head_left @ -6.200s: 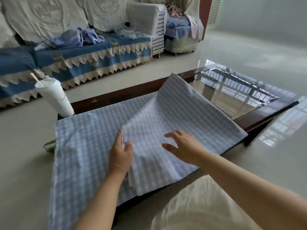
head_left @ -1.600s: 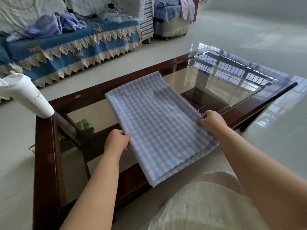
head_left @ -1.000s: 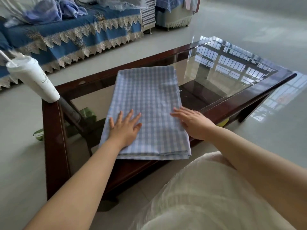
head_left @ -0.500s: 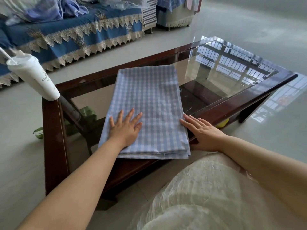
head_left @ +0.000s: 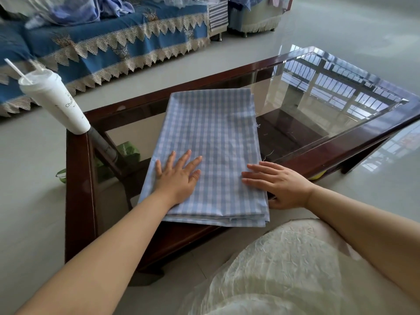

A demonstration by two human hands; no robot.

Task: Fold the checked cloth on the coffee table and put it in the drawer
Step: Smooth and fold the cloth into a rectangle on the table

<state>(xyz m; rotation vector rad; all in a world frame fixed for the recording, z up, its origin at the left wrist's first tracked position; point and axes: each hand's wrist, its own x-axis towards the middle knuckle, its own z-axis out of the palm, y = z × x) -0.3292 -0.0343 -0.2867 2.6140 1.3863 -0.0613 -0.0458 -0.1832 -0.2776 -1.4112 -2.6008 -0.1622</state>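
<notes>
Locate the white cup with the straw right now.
In the head view the white cup stands at the left, on the far-left corner of the coffee table, clear of the folded checked cloth to its right and in front of the blue sofa.

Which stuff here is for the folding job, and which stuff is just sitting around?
For the job:
- checked cloth, folded on the coffee table
- left hand, flat on the cloth
- right hand, fingers on the cloth's right edge

Just sitting around:
- white cup with straw, on the table corner
- blue sofa
- green thing under the glass
</notes>
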